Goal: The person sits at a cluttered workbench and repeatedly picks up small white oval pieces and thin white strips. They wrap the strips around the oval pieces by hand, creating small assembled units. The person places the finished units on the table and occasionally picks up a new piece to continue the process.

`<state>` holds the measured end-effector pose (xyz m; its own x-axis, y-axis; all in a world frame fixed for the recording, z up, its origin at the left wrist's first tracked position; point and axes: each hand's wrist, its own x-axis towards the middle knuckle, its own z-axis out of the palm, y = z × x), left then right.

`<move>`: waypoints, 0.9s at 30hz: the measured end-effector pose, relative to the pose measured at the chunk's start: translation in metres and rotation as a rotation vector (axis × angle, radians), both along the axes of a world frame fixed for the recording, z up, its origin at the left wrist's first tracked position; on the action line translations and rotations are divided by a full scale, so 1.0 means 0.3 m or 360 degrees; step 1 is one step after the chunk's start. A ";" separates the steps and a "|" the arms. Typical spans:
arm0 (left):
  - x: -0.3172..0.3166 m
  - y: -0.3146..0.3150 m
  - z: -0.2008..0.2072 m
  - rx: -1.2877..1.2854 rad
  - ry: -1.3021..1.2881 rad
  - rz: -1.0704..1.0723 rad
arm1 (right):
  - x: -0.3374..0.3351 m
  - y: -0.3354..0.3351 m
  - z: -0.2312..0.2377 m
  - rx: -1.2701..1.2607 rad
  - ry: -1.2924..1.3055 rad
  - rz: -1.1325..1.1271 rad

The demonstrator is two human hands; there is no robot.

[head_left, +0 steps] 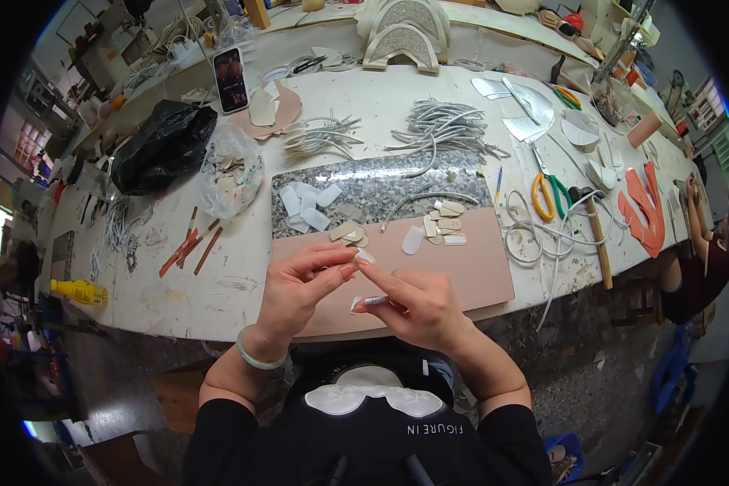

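On the white desk [239,279], a granite slab [356,186] was overlapped on its near side by a pink sheet [470,279]. Over this the left hand [298,283] was held with its fingertips drawn together, though what was pinched could not be told, and the right hand [423,300] was curled, its index finger pointed toward them. White tabs [308,206] were heaped far left, beige pieces [445,220] far right, and a small silver-and-white piece [356,304] was pinched in the right hand, above the sheet's near part.

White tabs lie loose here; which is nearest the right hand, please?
The lone tab on the pink board, just beyond the right hand; the heaped tabs sit leftward on the granite slab.
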<state>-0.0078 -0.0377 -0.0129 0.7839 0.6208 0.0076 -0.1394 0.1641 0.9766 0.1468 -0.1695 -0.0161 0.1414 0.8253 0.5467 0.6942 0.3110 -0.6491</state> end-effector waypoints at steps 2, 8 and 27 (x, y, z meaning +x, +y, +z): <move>-0.002 -0.004 0.001 0.0038 -0.0060 -0.0028 | 0.000 0.007 -0.008 0.0017 0.0197 0.0073; -0.010 -0.011 -0.001 0.0129 -0.0182 -0.0087 | 0.014 -0.011 -0.002 -0.0630 0.1597 0.0392; -0.015 0.014 0.019 -0.0186 0.0161 -0.0328 | 0.056 -0.001 0.008 -0.0319 0.0611 0.0186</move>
